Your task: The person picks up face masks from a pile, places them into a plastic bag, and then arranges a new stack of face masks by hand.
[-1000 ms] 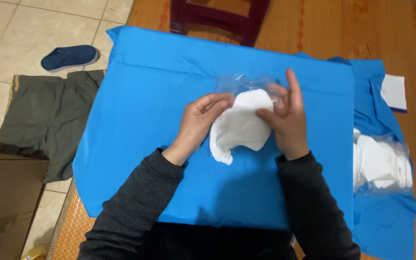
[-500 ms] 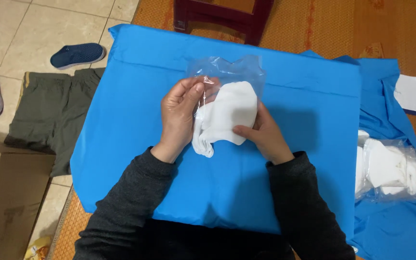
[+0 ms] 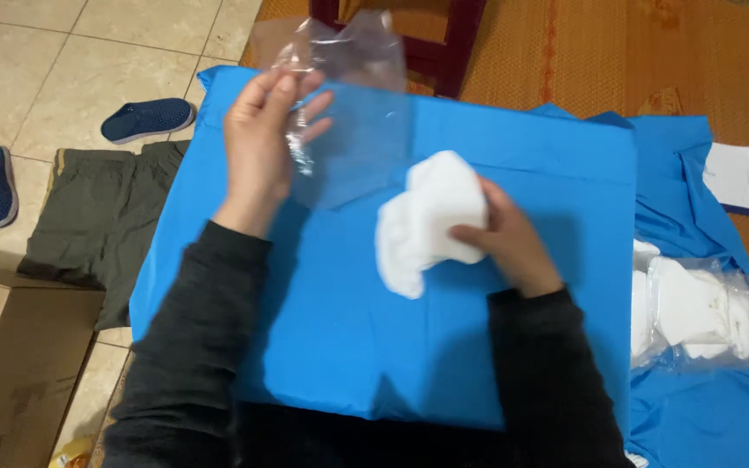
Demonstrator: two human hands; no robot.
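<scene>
Tiled floor (image 3: pixel 45 61) on one side, woven orange mat (image 3: pixel 652 52) on the other, and a big blue sheet (image 3: pixel 348 347) spread flat between them with a dark red chair (image 3: pixel 452 43) just behind its far edge. From the head camera, which is the only view: the left hand (image 3: pixel 262 147) is raised above the sheet's far left corner, grip pinched shut on the edge of a clear plastic bag (image 3: pixel 366 104) that hangs limp and looks empty. The right hand (image 3: pixel 509 247) is lower, near the middle of the sheet, grip closed round a white folded cloth (image 3: pixel 431 221) that rests on the blue. Bag and cloth are apart, so I'd call this the moment where wrapper and contents are separate, one in each hand. Whatever comes next, I reckon that floppy film needs a place to go so the left hand is free for the cloth. Off to the right sits a pile of bagged white pieces (image 3: pixel 695 312) beside a white card (image 3: pixel 730 173). Left of the sheet there's an olive garment (image 3: pixel 97 225), two blue shoes (image 3: pixel 147 120) and a cardboard box (image 3: pixel 10 364).
</scene>
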